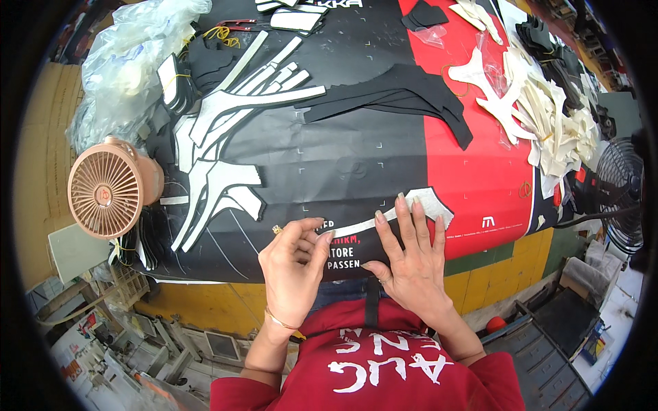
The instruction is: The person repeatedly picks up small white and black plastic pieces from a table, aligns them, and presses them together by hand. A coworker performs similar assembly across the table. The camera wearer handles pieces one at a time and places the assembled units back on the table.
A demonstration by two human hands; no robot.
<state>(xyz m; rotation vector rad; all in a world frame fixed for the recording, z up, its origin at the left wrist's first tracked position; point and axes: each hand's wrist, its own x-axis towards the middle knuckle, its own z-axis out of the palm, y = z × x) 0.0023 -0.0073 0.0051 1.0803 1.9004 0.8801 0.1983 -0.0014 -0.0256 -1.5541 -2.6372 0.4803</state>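
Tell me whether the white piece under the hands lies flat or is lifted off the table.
Flat: the white piece lies on the table, the right hand pressing it, the left hand at its end.

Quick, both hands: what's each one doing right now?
Left hand: fingers curled, pinching the near end of the white cut strip.
Right hand: open, fingers spread flat, pressing the same strip onto the table.

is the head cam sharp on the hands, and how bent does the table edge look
Head view: both the left hand and right hand are sharp, as is the white strip under them; fisheye bows the table edge strongly; corners are black vignette; lighting even, no glare.
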